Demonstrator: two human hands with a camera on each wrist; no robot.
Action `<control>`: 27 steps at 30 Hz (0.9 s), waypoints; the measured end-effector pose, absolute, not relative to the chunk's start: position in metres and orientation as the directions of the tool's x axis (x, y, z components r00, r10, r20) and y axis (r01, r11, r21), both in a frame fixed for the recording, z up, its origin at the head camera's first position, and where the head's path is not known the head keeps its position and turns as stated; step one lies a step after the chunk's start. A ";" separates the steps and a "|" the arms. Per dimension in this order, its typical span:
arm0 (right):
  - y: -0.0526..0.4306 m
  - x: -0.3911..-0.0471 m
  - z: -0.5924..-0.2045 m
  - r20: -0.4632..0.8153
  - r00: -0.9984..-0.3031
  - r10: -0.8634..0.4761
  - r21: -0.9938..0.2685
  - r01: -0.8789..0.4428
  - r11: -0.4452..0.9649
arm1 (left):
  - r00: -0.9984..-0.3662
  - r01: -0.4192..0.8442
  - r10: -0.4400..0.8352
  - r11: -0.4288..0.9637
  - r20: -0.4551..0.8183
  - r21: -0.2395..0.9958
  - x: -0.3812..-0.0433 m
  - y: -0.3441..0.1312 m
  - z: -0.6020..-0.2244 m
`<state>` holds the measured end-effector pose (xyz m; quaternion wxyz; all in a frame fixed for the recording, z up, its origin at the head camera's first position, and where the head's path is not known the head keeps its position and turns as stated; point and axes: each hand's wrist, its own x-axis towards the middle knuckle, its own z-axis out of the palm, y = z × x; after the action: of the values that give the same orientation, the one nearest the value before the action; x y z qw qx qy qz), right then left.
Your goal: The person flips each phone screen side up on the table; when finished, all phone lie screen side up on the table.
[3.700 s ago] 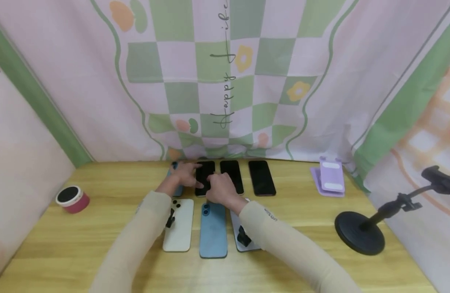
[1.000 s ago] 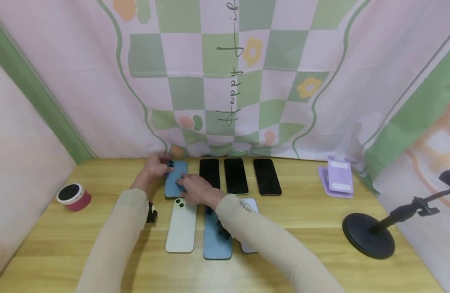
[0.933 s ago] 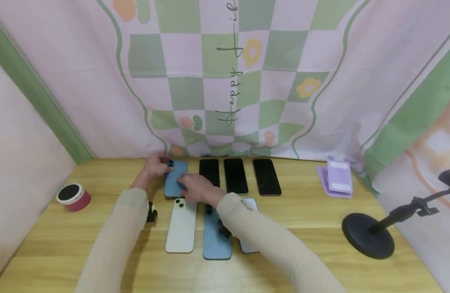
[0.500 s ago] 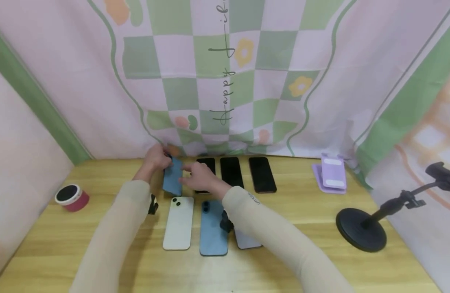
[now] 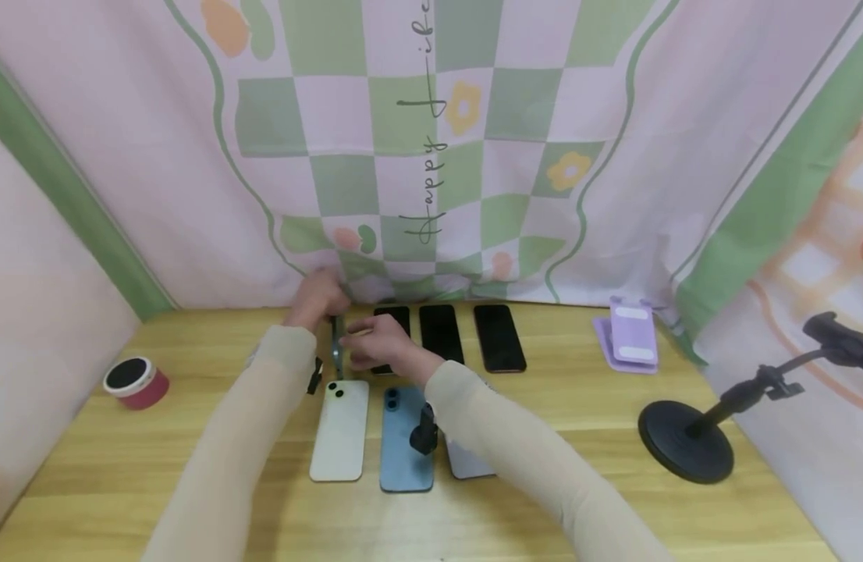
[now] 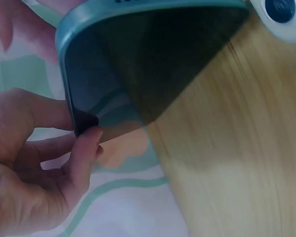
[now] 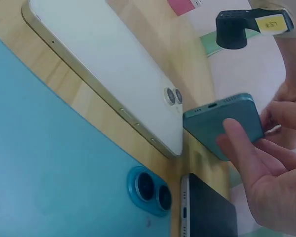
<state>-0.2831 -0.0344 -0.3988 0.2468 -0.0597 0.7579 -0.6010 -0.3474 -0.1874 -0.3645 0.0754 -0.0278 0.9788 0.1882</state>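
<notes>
My left hand [image 5: 321, 297] pinches one end of a blue phone [image 5: 336, 350] at the left of the back row. In the left wrist view, that hand's thumb and finger grip a corner beside the dark screen [image 6: 118, 74]. The phone is tilted up, nearly edge-on in the head view. My right hand [image 5: 384, 343] is at its right side; in the right wrist view a fingertip overlaps the phone's back [image 7: 207, 126], with no clear grip. A white phone [image 5: 340, 431] and another blue phone [image 5: 406, 441] lie back up in front.
A pale phone [image 5: 470, 462] lies partly under my right sleeve. Dark-screened phones [image 5: 442, 334] [image 5: 500, 338] [image 5: 398, 314] fill out the back row by the curtain. Farther right are a lilac stand [image 5: 633, 332] and a black-based holder [image 5: 687, 441]. A pink-and-white jar [image 5: 136, 382] stands left.
The blue phone at the back left lay flat; my left hand has tipped it up on edge. My right hand shifted left from beside a dark-screened phone to this one.
</notes>
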 end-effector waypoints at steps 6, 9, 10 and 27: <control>-0.039 -0.281 -0.404 -0.301 -0.895 -0.328 -0.946 0.237 0.221 | -0.998 -0.013 0.008 0.931 -0.056 0.365 -0.346 -0.183 -0.369; -0.039 -0.280 -0.405 -0.287 -0.914 -0.288 -0.947 0.224 0.232 | -1.000 0.004 0.009 0.917 -0.009 0.399 -0.345 -0.181 -0.374; -0.039 -0.280 -0.405 -0.277 -0.921 -0.275 -0.947 0.212 0.242 | -1.000 0.009 0.008 0.915 0.004 0.403 -0.344 -0.180 -0.376; -0.043 -0.280 -0.409 -0.190 -0.980 -0.064 -0.864 0.136 0.485 | -0.990 0.136 0.136 0.913 0.029 0.384 -0.343 -0.190 -0.398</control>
<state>-0.2799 -0.0432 -0.4085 0.0987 0.0211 0.8559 -0.5071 -0.3426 -0.1900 -0.3976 -0.0008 0.0694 0.9781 0.1965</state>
